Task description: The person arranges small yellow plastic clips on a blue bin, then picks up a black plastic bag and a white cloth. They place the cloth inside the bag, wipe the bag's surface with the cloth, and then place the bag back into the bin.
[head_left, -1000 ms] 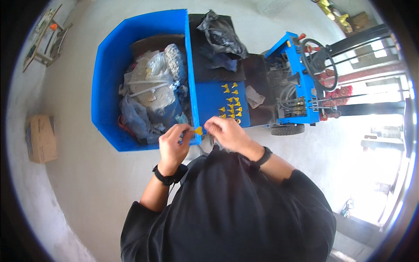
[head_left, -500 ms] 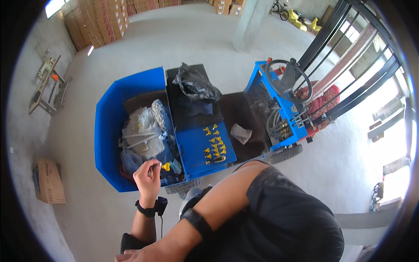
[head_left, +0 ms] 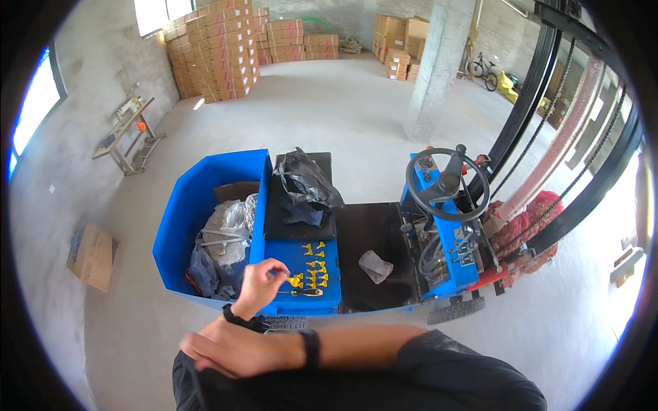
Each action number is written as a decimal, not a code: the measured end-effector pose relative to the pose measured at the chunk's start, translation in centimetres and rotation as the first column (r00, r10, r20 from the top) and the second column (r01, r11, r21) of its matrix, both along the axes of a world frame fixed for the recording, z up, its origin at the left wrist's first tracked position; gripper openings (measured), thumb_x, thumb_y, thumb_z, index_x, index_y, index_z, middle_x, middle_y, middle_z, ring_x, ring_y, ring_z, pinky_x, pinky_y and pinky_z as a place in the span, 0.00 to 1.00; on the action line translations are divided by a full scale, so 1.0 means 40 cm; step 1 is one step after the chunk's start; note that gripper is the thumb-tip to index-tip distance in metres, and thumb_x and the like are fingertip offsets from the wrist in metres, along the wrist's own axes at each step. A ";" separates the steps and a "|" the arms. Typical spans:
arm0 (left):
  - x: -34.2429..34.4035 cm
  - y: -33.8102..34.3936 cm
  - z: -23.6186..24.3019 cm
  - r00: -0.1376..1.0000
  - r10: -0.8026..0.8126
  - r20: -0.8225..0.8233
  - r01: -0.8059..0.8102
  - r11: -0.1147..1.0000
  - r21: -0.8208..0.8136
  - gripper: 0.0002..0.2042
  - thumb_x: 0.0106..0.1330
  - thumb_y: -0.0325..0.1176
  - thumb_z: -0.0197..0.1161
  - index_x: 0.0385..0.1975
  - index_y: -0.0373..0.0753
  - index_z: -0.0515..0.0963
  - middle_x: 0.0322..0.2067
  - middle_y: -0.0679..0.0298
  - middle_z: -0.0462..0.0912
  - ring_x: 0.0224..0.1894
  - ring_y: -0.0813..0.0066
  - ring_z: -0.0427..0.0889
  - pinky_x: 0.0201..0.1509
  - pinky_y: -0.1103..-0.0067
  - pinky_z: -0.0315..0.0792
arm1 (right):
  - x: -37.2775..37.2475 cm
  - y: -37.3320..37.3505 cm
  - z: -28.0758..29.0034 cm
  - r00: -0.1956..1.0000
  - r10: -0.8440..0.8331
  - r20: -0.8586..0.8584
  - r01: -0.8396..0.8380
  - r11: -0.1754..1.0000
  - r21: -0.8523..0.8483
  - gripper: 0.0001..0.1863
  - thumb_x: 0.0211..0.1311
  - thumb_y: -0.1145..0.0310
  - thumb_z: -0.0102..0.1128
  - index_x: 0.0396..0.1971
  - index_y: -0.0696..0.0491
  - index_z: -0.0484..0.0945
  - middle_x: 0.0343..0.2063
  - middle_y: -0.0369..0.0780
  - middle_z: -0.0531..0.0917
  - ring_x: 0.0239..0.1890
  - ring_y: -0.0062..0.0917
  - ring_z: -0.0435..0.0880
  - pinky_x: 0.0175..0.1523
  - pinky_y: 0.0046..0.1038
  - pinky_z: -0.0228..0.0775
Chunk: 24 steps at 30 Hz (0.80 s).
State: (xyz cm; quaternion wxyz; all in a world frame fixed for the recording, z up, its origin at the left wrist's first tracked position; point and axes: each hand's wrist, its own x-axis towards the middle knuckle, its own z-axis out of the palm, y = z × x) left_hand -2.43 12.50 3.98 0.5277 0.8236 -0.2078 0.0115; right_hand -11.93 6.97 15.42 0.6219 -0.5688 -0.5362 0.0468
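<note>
My left hand (head_left: 262, 284) is closed in a pinch above the left edge of a blue panel (head_left: 329, 301) on the vehicle. At its fingertips is a small yellow wing-headed piece (head_left: 295, 281). Several matching yellow pieces (head_left: 317, 265) lie on the panel in short rows. In front of them lies a screwdriver (head_left: 307, 292) with a black and yellow handle. My right arm crosses over my left forearm, and my right hand (head_left: 229, 346) lies by it, over dark cloth. Its fingers are blurred and partly hidden.
A blue bin (head_left: 177, 212) at left holds plastic bags and rubbish. Behind the panel, a black plastic bag (head_left: 305, 179) lies on the black seat (head_left: 284, 222). A whitish cloth (head_left: 375, 267) lies on the footwell floor. The steering wheel (head_left: 418, 198) and mast (head_left: 510, 82) stand at right.
The view has tilted up. My left hand has moved right with the yellow piece, from over the bin to the panel. My right hand has come further into view across my left forearm.
</note>
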 end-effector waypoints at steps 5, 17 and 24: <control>-0.106 -0.136 -0.006 0.973 -0.109 -0.202 0.134 0.984 0.115 0.02 0.61 0.23 0.68 0.32 0.31 0.84 0.30 0.56 0.89 0.31 0.68 0.89 0.38 0.78 0.80 | -0.144 -0.314 0.032 0.994 0.083 0.075 -0.095 0.978 0.185 0.11 0.71 0.61 0.62 0.38 0.52 0.73 0.29 0.40 0.76 0.32 0.38 0.79 0.38 0.35 0.71; -0.221 -0.211 -0.205 0.787 0.039 -0.616 -0.045 0.999 0.005 0.05 0.63 0.25 0.67 0.30 0.30 0.86 0.25 0.66 0.86 0.30 0.84 0.80 0.34 0.81 0.74 | -0.151 -0.543 -0.559 0.600 -0.726 0.337 0.774 0.419 -0.475 0.10 0.68 0.63 0.64 0.36 0.55 0.79 0.30 0.42 0.85 0.32 0.37 0.86 0.39 0.35 0.79; -0.181 -0.165 -0.299 0.718 -0.028 -0.696 -0.075 0.990 -0.118 0.05 0.67 0.26 0.66 0.34 0.31 0.86 0.26 0.69 0.84 0.28 0.87 0.76 0.30 0.85 0.67 | -0.069 -0.520 -0.597 0.661 -0.706 0.254 0.703 0.466 -0.537 0.10 0.71 0.64 0.59 0.31 0.54 0.79 0.27 0.46 0.85 0.31 0.41 0.86 0.36 0.39 0.78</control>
